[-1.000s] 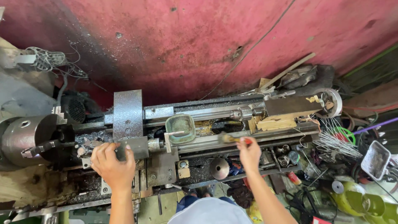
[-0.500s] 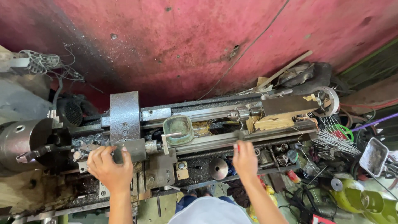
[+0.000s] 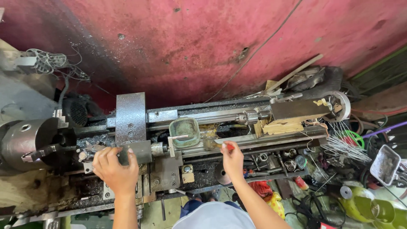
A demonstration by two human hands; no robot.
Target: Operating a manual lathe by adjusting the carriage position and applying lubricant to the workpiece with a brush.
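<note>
A worn pink-red wall (image 3: 203, 46) rises behind the machine. A grey steel chuck (image 3: 25, 142) sits far left. Tangled wires (image 3: 345, 146), a green gas cylinder (image 3: 373, 210) and a purple hose (image 3: 388, 129) crowd the right.

Across the whole top of the frame I face a rough red wall (image 3: 203, 46), pitted, darkened with a sooty smear toward the upper left, and crossed by a thin wire (image 3: 258, 53) slanting from the top centre. At the upper left a tangle of pale wires (image 3: 51, 61) hangs against a grey surface. At the right edge I see dark green slats (image 3: 381, 70), with yellow-green cylinders (image 3: 373, 208) at the lower right. Light is flat and even, daylight-like, with soft shadows.
</note>
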